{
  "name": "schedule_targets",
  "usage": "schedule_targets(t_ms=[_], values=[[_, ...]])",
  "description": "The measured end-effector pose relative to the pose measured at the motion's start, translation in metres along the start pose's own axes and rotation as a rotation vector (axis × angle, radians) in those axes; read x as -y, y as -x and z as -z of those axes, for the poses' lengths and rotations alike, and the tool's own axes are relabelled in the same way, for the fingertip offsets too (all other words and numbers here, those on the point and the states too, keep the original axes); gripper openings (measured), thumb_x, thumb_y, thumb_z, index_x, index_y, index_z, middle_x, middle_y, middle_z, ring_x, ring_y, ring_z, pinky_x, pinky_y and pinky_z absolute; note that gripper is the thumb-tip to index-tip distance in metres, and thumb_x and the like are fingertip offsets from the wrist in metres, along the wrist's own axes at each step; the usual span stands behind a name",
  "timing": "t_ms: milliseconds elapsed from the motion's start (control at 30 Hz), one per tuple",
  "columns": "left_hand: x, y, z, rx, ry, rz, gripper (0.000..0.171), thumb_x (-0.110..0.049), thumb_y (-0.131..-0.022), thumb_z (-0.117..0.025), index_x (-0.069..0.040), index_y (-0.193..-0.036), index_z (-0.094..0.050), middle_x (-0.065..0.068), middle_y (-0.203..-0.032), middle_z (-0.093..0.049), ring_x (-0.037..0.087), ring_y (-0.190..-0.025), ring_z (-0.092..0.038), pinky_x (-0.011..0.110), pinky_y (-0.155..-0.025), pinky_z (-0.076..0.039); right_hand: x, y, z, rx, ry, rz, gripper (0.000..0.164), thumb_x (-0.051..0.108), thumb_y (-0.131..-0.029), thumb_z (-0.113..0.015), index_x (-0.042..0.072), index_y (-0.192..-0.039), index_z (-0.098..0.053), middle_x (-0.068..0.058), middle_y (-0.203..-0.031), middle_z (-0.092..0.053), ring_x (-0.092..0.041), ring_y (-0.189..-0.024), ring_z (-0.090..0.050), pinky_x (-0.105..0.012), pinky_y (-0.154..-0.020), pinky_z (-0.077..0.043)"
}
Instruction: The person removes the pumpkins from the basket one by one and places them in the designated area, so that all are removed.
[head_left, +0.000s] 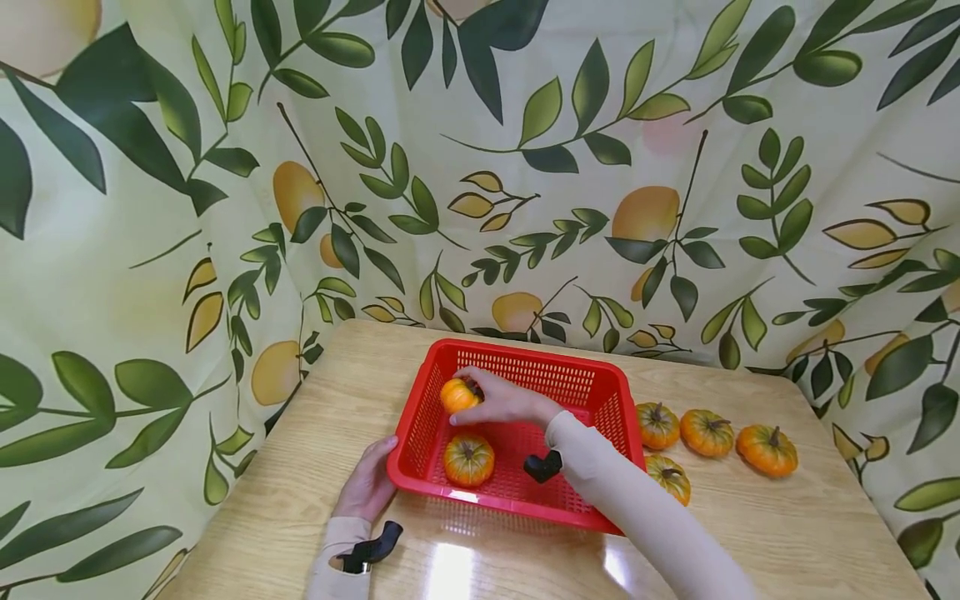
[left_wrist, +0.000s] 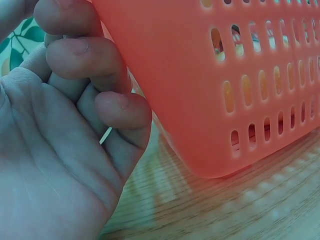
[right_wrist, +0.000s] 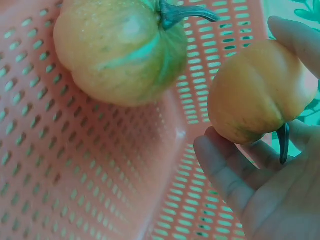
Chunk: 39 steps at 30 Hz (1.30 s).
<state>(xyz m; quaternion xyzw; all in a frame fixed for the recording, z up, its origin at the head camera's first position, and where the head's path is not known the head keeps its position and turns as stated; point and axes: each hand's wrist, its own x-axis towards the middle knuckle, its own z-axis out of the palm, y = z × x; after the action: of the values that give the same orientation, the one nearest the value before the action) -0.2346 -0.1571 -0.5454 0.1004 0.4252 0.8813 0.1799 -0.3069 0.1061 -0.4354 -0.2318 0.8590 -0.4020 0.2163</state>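
Note:
A red plastic basket (head_left: 517,514) with slotted walls stands on the table. Inside its left part, my right hand (head_left: 504,398) grips a small orange pumpkin (head_left: 459,395) between thumb and fingers, its dark stem turned toward the palm (right_wrist: 283,142). A second small pumpkin (head_left: 468,460) lies on the basket floor just below that hand, stem up. My left hand (head_left: 367,482) holds the basket's near left corner at the rim. In the left wrist view its curled fingers (left_wrist: 122,112) lie against the basket's outer wall (left_wrist: 170,100).
Right of the basket, several more small pumpkins (head_left: 707,433) sit on the wooden table (head_left: 757,533), two of them close to the basket's wall. A leaf-and-fruit patterned cloth (head_left: 525,208) hangs behind the table and along its sides.

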Motion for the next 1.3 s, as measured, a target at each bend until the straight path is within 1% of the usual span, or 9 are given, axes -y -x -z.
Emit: schedule_targets(t_ms=[167, 367, 500, 567, 733, 833, 933, 1100, 1300], values=[[-0.002, -0.004, -0.002, 0.021, 0.006, -0.03, 0.032, -0.017, -0.105, -0.045, -0.02, -0.104, -0.076, -0.007, -0.103, -0.077, 0.007, -0.097, -0.069, 0.024, -0.091, -0.055, 0.007, 0.016, 0.018, -0.019, 0.047, 0.028, 0.067, 0.04, -0.086, -0.077, 0.021, -0.142, -0.045, -0.001, -0.13, -0.055, -0.018, -0.114, -0.055, -0.034, -0.097, -0.052], [-0.003, -0.005, -0.004, 0.06, 0.037, -0.071, 0.033, -0.016, -0.106, -0.043, -0.019, -0.104, -0.076, -0.007, -0.101, -0.077, 0.006, -0.096, -0.07, 0.023, -0.089, -0.055, 0.014, 0.039, 0.042, -0.034, 0.088, 0.02, 0.066, 0.045, -0.085, -0.077, 0.028, -0.14, -0.047, 0.002, -0.126, -0.057, -0.019, -0.113, -0.056, -0.033, -0.092, -0.053], [-0.001, -0.004, -0.005, 0.045, 0.039, -0.075, 0.034, -0.016, -0.106, -0.042, -0.02, -0.102, -0.076, -0.007, -0.099, -0.077, 0.006, -0.095, -0.069, 0.023, -0.089, -0.055, 0.015, 0.057, 0.056, -0.08, 0.119, 0.001, 0.069, 0.049, -0.083, -0.078, 0.031, -0.143, -0.048, 0.003, -0.125, -0.059, -0.02, -0.113, -0.057, -0.034, -0.091, -0.053], [0.0, -0.004, -0.005, 0.023, 0.036, -0.069, 0.033, -0.016, -0.105, -0.043, -0.02, -0.101, -0.076, -0.007, -0.099, -0.077, 0.006, -0.094, -0.069, 0.023, -0.089, -0.055, 0.014, 0.066, 0.061, -0.105, 0.129, -0.003, 0.072, 0.049, -0.083, -0.078, 0.031, -0.145, -0.047, 0.003, -0.127, -0.059, -0.02, -0.113, -0.057, -0.035, -0.091, -0.053], [0.003, -0.002, -0.004, -0.022, 0.033, -0.044, 0.032, -0.016, -0.105, -0.044, -0.022, -0.098, -0.075, -0.008, -0.098, -0.076, 0.007, -0.095, -0.069, 0.024, -0.09, -0.055, 0.009, 0.087, 0.072, -0.165, 0.137, 0.002, 0.076, 0.048, -0.084, -0.078, 0.026, -0.148, -0.044, -0.001, -0.132, -0.057, -0.022, -0.113, -0.056, -0.034, -0.089, -0.053], [0.004, -0.002, -0.003, -0.01, 0.036, -0.042, 0.033, -0.016, -0.105, -0.043, -0.021, -0.097, -0.075, -0.008, -0.098, -0.075, 0.007, -0.094, -0.068, 0.024, -0.089, -0.054, 0.004, 0.1, 0.078, -0.204, 0.128, 0.007, 0.076, 0.046, -0.085, -0.078, 0.025, -0.149, -0.042, -0.004, -0.132, -0.056, -0.024, -0.113, -0.057, -0.034, -0.089, -0.053], [0.004, -0.002, -0.002, 0.018, 0.041, -0.051, 0.034, -0.015, -0.106, -0.042, -0.021, -0.097, -0.075, -0.007, -0.098, -0.076, 0.007, -0.094, -0.069, 0.023, -0.089, -0.054, -0.003, 0.111, 0.085, -0.236, 0.133, 0.02, 0.075, 0.042, -0.086, -0.079, 0.024, -0.149, -0.041, -0.007, -0.135, -0.054, -0.026, -0.116, -0.055, -0.034, -0.09, -0.053], [0.004, -0.001, -0.001, 0.028, 0.049, -0.05, 0.034, -0.015, -0.106, -0.043, -0.02, -0.098, -0.076, -0.007, -0.099, -0.076, 0.007, -0.094, -0.069, 0.023, -0.089, -0.055, -0.013, 0.127, 0.091, -0.254, 0.152, 0.014, 0.075, 0.038, -0.086, -0.08, 0.023, -0.149, -0.043, -0.008, -0.139, -0.051, -0.028, -0.118, -0.054, -0.035, -0.091, -0.054], [0.005, 0.0, -0.001, -0.009, 0.041, -0.036, 0.035, -0.015, -0.106, -0.043, -0.021, -0.099, -0.076, -0.007, -0.101, -0.076, 0.007, -0.096, -0.069, 0.024, -0.091, -0.055, -0.02, 0.145, 0.097, -0.271, 0.2, 0.003, 0.076, 0.038, -0.086, -0.08, 0.023, -0.151, -0.043, -0.012, -0.141, -0.049, -0.027, -0.114, -0.056, -0.034, -0.087, -0.054]])
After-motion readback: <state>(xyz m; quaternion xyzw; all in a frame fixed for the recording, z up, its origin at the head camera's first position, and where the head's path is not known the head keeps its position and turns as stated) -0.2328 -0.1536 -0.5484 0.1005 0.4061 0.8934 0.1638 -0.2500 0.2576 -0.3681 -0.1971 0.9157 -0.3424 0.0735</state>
